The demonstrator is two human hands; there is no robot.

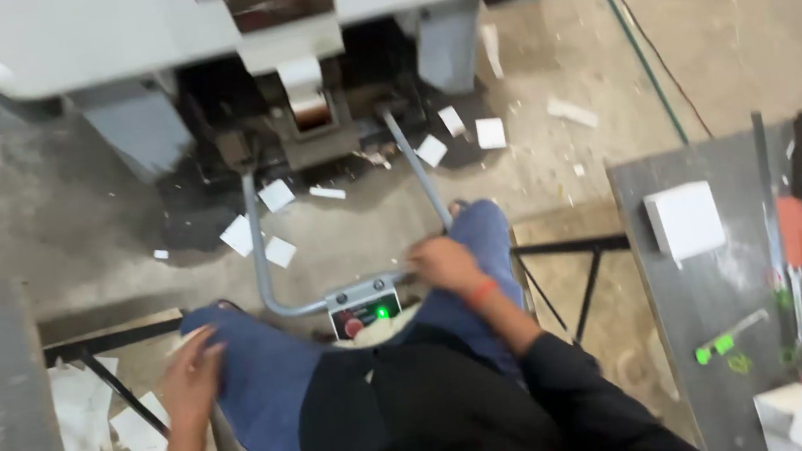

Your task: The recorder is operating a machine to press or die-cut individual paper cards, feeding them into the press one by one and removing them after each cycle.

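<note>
You sit with the small control box [365,310] between your knees, its green light on. Your right hand [446,263] is just right of the box, curled around the metal bar [415,168] that holds it. Your left hand [192,375] is well left of the box, loose and flat on your knee, holding nothing. It looks like you are getting set at the box. A next press would need a free finger on the red button. Above the box stands the big grey machine [197,27]
</note>
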